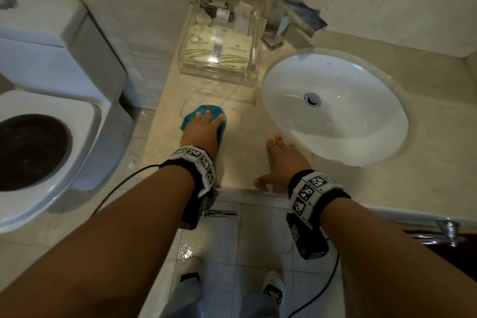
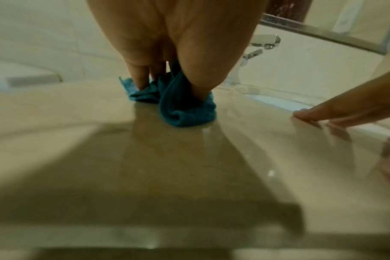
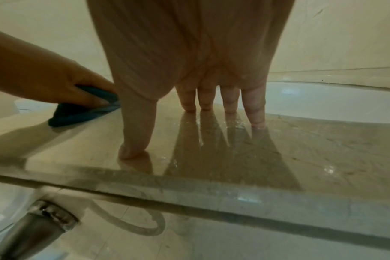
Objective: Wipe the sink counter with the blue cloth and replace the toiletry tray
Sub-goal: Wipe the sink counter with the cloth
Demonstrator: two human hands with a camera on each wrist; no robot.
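Observation:
A crumpled blue cloth (image 1: 189, 120) lies on the beige marble counter (image 1: 247, 126), left of the basin. My left hand (image 1: 206, 125) presses down on it. In the left wrist view the blue cloth (image 2: 185, 109) bunches up between thumb and fingers, so it is pinched. My right hand (image 1: 280, 160) rests flat on the wet counter near its front edge, with fingers (image 3: 253, 109) spread and holding nothing. The clear toiletry tray (image 1: 216, 73), filled with packets and small bottles, stands at the back of the counter against the wall, beyond the cloth.
The white oval basin (image 1: 361, 121) takes up the counter's right side, and a chrome faucet (image 1: 291, 20) stands behind it. A toilet (image 1: 51, 85) with its lid up sits to the left, below the counter. Bluish wet streaks mark the surface between cloth and tray.

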